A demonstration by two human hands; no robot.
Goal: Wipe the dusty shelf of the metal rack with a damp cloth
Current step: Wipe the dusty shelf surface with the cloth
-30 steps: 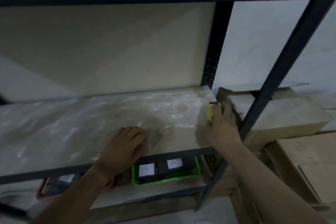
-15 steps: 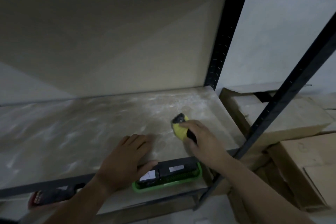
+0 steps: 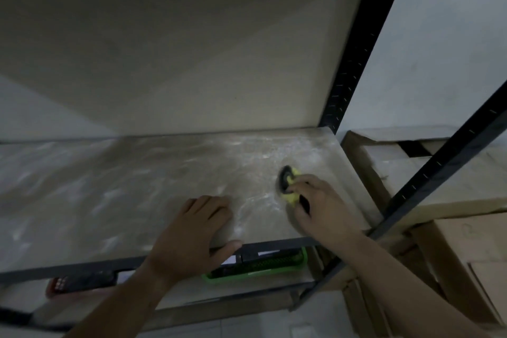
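Right hand (image 3: 321, 208) is clamped on the yellow cloth (image 3: 290, 186), which has slid back from the far right edge toward mid-shelf. Left hand (image 3: 192, 236) stays flat and empty, bracing the shelf (image 3: 109, 195). Plenty of dust streaks left, so wiping's barely started.

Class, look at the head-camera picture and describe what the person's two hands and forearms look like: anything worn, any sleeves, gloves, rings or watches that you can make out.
Both the left hand and the right hand are bare, with no gloves. Both forearms are uncovered as far as the frame shows, so no sleeve is in view. No ring, watch or bracelet can be made out at the fingers or wrists, though the light is dim and the picture slightly blurred.
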